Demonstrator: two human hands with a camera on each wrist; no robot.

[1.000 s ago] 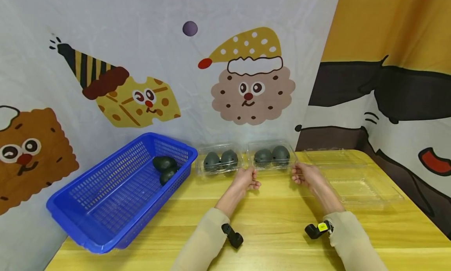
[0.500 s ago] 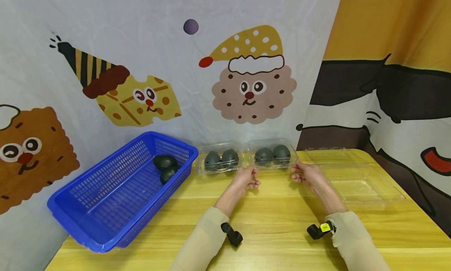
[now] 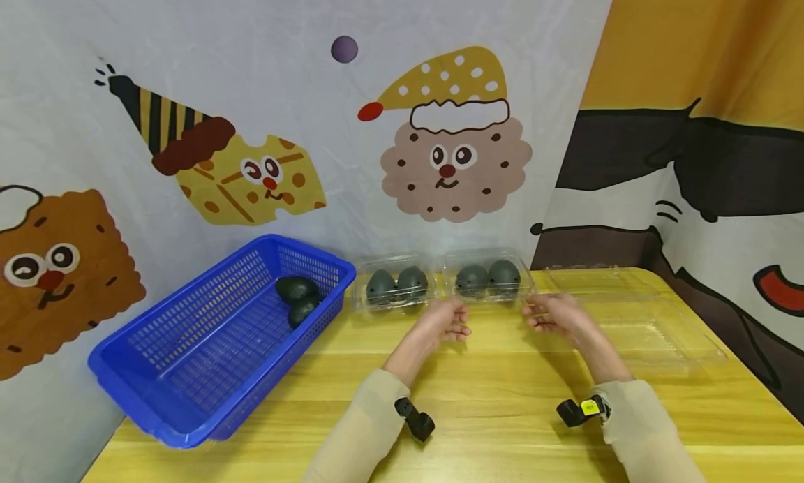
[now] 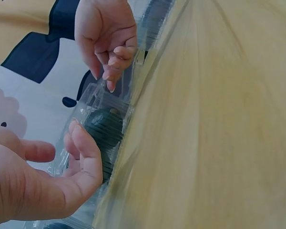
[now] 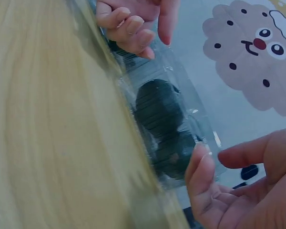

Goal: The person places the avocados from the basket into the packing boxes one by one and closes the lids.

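Left hand (image 3: pixel 440 321), right hand (image 3: pixel 557 314) — fingers loose, gripping nothing, now eased back from clear box (image 3: pixel 482 255) near desk's (image 3: pixel 496 399) far edge; contact seemingly ended — box, two dark fruits (image 3: pixel 504 278) inside, left standing.

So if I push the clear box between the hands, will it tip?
The clear box probably slides rather than tips, being low and wide. It looks thin and see-through, so it might bend. The rounded fruits inside could wobble.
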